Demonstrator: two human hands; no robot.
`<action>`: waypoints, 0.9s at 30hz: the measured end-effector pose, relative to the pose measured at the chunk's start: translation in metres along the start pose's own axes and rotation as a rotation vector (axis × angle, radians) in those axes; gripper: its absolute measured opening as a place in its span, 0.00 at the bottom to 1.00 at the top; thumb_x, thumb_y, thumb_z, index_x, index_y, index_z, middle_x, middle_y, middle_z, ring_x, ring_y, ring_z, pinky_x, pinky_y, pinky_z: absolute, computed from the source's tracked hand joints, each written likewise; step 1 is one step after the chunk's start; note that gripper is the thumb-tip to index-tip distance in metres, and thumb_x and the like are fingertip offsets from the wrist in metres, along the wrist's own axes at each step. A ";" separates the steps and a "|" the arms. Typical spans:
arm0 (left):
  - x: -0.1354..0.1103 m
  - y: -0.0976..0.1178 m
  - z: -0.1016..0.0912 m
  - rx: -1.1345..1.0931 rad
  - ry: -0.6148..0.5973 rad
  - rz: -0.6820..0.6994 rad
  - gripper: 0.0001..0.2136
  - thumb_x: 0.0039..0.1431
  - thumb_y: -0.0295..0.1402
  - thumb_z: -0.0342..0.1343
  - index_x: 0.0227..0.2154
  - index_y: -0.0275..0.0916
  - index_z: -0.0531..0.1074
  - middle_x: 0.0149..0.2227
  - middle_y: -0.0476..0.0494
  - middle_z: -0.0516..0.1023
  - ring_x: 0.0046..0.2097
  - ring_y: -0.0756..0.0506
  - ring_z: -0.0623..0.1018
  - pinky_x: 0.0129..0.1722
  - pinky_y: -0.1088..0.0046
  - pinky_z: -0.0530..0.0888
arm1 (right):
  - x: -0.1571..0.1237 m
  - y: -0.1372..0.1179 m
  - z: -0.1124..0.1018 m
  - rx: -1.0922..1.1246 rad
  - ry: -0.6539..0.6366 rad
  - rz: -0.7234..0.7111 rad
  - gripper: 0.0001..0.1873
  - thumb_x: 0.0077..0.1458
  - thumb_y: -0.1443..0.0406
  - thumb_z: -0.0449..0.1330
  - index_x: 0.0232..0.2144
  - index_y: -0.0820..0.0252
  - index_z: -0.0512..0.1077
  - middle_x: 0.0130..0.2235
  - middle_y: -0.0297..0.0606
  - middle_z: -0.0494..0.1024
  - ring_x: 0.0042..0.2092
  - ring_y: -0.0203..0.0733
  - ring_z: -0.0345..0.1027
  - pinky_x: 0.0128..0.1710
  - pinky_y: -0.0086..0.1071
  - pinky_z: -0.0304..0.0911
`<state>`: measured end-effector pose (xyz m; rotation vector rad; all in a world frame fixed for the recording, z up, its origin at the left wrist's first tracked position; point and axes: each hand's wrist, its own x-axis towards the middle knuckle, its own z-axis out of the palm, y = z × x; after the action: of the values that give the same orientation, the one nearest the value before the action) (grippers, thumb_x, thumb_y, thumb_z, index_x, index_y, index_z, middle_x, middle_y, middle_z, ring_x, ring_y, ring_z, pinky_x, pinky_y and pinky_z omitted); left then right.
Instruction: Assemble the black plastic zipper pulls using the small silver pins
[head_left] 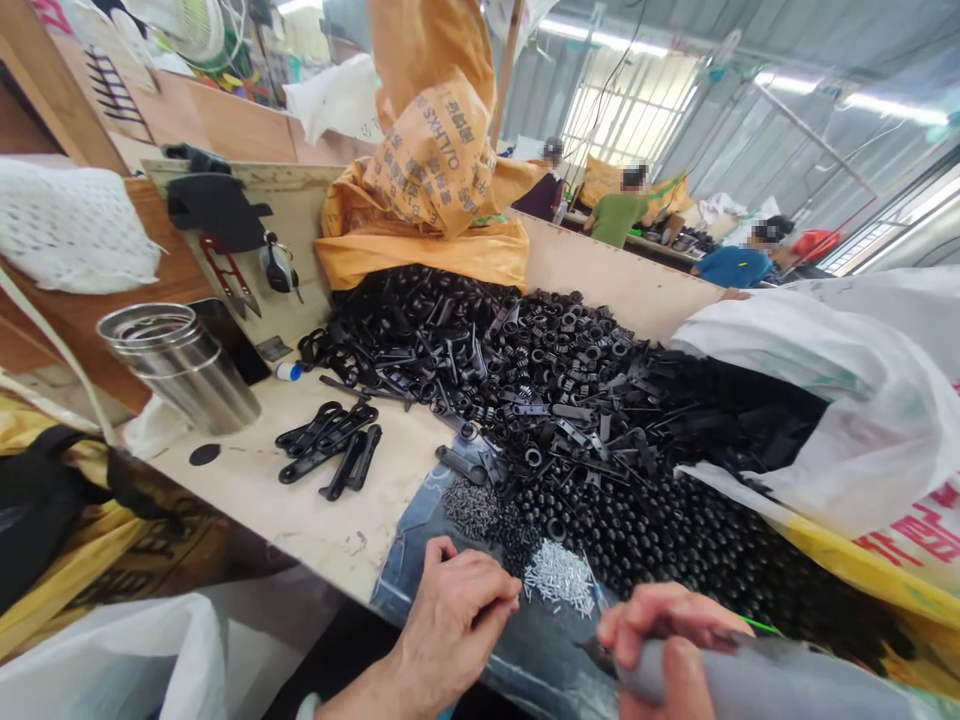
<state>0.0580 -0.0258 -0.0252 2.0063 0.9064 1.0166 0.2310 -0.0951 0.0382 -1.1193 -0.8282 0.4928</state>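
My left hand (457, 610) is at the near edge of the worktable, fingers curled together in a pinch on something small I cannot make out. My right hand (667, 640) is wrapped round a grey tool handle (757, 685) whose dark tip (596, 655) points left toward the left hand. Just beyond both hands lies a small heap of silver pins (559, 575) on a piece of blue denim cloth (427, 530). A second, darker heap of screws (472, 505) lies farther up the cloth. A big pile of black plastic parts (570, 400) fills the table behind.
Several assembled black pieces (330, 445) lie on the bare board (300, 500) at left, near a steel cup (180, 365). An orange sack (427, 190) stands at the back, a white bag (847, 380) at right. Other people sit far behind.
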 end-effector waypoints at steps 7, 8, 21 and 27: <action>0.002 0.004 -0.004 -0.017 -0.042 -0.050 0.07 0.61 0.24 0.59 0.33 0.44 0.77 0.31 0.56 0.83 0.37 0.48 0.80 0.45 0.62 0.59 | -0.001 0.020 0.059 0.092 -0.107 -0.051 0.07 0.66 0.59 0.59 0.41 0.49 0.63 0.29 0.25 0.70 0.23 0.33 0.62 0.24 0.29 0.66; 0.002 0.004 -0.004 -0.020 -0.032 -0.056 0.07 0.61 0.25 0.59 0.32 0.44 0.77 0.31 0.56 0.83 0.37 0.48 0.80 0.45 0.62 0.59 | -0.001 0.022 0.059 0.095 -0.121 -0.038 0.07 0.67 0.60 0.59 0.41 0.49 0.62 0.30 0.25 0.70 0.24 0.33 0.62 0.24 0.30 0.65; 0.001 0.002 -0.006 -0.019 -0.086 -0.069 0.07 0.64 0.25 0.57 0.34 0.44 0.77 0.32 0.52 0.83 0.37 0.46 0.80 0.45 0.60 0.58 | -0.002 0.033 0.056 0.086 -0.206 -0.024 0.05 0.68 0.61 0.56 0.42 0.49 0.62 0.31 0.26 0.71 0.23 0.33 0.63 0.24 0.30 0.66; -0.003 -0.006 -0.002 -0.012 -0.051 0.006 0.06 0.66 0.25 0.59 0.39 0.44 0.77 0.35 0.53 0.84 0.37 0.47 0.81 0.48 0.60 0.57 | -0.002 0.038 0.053 0.059 -0.214 0.009 0.08 0.67 0.62 0.57 0.39 0.49 0.59 0.29 0.24 0.71 0.22 0.33 0.61 0.23 0.29 0.63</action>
<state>0.0532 -0.0246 -0.0306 2.0167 0.8657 0.9668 0.1898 -0.0512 0.0125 -1.0278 -0.9887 0.6487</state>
